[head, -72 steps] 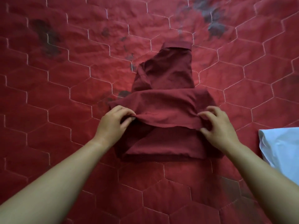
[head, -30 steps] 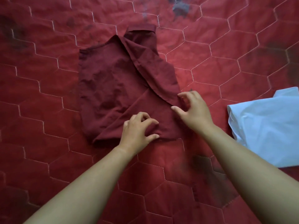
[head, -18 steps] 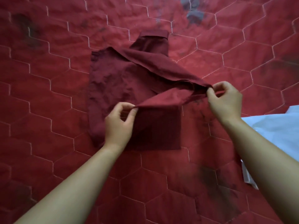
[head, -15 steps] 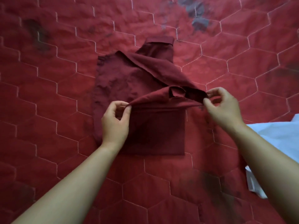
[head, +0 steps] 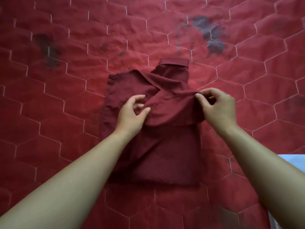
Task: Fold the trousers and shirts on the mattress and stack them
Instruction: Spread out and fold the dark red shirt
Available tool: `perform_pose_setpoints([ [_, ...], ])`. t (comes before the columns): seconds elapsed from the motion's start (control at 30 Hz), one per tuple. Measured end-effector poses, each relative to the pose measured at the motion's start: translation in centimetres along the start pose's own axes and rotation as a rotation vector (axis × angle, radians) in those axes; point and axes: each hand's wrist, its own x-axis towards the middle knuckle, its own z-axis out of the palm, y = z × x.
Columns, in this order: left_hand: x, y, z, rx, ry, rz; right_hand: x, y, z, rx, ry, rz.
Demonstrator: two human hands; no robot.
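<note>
Our left hand (head: 130,114) and right hand (head: 219,108) each pinch one end of a raised fold in the maroon garment (head: 165,154), thumb and fingertips closed on the cloth. The garment lies half folded at the middle of the red quilted mattress (head: 66,80), its banded end toward the far edge. A pale blue cloth (head: 298,160) lies at the mattress's right edge.

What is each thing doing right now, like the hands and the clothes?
Dark red cloth garment, partly folded, top flap lifted.
Right hand, pinches the flap's right end.
Left hand, curled at the flap's left end; grip unclear.
Red hexagon-quilted mattress, flat, dark-stained.
Pale blue cloth, lying at the right edge, mostly out of view.
</note>
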Motion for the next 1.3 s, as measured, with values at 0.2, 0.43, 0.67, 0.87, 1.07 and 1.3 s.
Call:
perform_pose_setpoints([
  [0.2, 4.6, 4.3, -2.7, -0.098, 0.325, 0.311, 4.9, -5.2, -0.8, 0.164, 0.237, -0.122],
  [0.43, 7.7, 3.0, -3.5, 0.528, 0.302, 0.132, 5.7, -3.7, 2.5, -0.132, 0.112, -0.039],
  [0.67, 0.7, -3.2, -1.5, 0.999, -0.204, 0.369, 0.2, 0.2, 6.1, -0.087, -0.041, 0.213],
  [0.87, 1.7, -5.2, -2.1, 1.047, -0.176, 0.326, -1.1, -1.3, 5.5, -0.316, 0.042, -0.220],
  [1.07, -3.4, -5.5, -3.3, 0.975, -0.209, 0.490, -8.0, 1.3, 5.2, -0.562, -0.456, -0.296],
  [1.3, -10.2, -7.1, -6.4, 0.918, -0.152, 0.603, -14.4, 0.8, 4.2, -0.344, -0.358, -0.352],
])
